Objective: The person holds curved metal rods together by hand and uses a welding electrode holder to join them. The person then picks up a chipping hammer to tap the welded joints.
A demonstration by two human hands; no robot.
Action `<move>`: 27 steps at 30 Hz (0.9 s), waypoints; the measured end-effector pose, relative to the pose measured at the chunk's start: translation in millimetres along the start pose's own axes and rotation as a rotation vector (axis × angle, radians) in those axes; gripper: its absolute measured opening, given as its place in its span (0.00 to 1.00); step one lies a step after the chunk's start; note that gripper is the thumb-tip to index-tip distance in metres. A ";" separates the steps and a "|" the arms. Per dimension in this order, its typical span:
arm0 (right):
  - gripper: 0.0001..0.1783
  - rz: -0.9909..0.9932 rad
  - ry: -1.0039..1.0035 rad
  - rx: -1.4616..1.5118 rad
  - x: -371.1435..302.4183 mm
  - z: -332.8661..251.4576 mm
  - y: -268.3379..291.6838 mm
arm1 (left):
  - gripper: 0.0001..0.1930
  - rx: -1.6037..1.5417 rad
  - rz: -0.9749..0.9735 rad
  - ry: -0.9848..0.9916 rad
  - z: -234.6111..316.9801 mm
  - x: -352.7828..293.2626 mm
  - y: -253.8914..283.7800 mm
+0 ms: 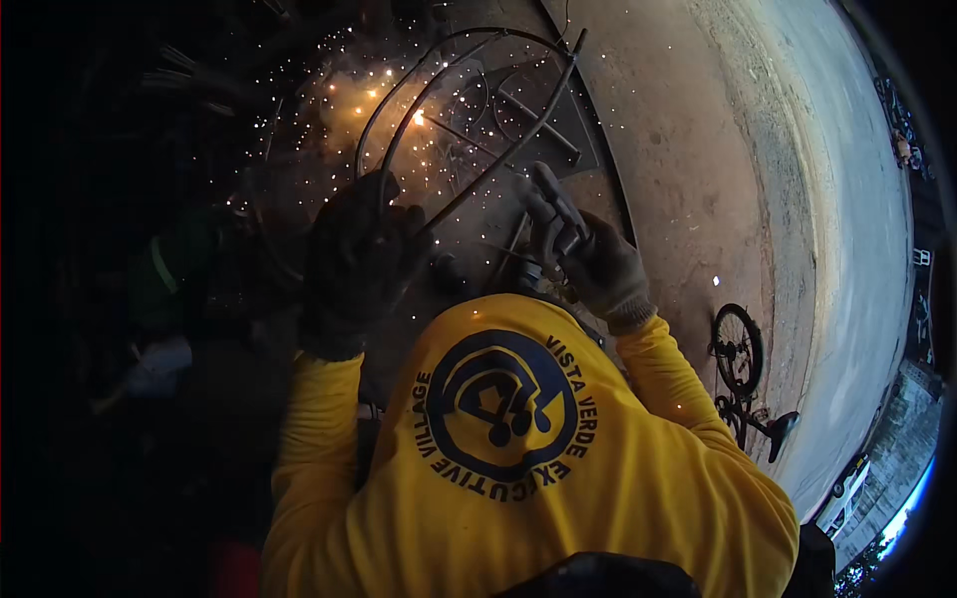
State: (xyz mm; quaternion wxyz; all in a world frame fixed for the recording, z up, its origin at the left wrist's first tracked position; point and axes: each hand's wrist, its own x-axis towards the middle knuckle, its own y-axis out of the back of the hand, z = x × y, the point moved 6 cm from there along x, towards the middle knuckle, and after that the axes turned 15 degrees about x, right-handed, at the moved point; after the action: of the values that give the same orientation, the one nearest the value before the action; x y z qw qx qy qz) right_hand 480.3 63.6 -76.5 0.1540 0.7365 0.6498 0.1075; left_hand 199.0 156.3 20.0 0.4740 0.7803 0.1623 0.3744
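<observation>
My left hand, in a dark glove, is closed around the lower end of a frame of bent metal rods. Its curved bars arch up and away from the fist. My right hand, in a greyish glove, grips what looks like a welding electrode holder, partly hidden by the fingers. From it a thin welding rod reaches left between the frame's bars. At the rod's far end glows a bright orange spot, with smoke and many sparks around it.
Beyond the frame, metal pieces lie on a dark sheet with a curved edge. A bicycle is on the brown ground to the right, near a pale road. Deep shadow at left half hides a green thing with a light stripe.
</observation>
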 end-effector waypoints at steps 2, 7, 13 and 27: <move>0.37 -0.013 0.007 0.038 0.3 -4.0 0.5 | 0.23 0.001 0.069 0.019 1.4 -4.2 2.3; 0.35 -0.037 -0.031 -0.037 2.4 -14.3 3.6 | 0.18 -0.027 0.176 -0.062 -1.5 -11.6 1.7; 0.33 -0.047 -0.067 0.072 4.5 -20.8 -1.9 | 0.19 -0.033 0.059 0.004 3.3 12.5 16.4; 0.33 -0.055 -0.102 -0.001 8.0 -17.8 -5.3 | 0.19 -0.008 0.071 -0.027 4.8 12.7 19.3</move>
State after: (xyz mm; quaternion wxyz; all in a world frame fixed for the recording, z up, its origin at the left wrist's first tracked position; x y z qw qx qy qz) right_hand 470.1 73.6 -62.3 0.1902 0.7228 0.6611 0.0655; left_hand 209.0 151.5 40.8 0.4658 0.7886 0.1266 0.3810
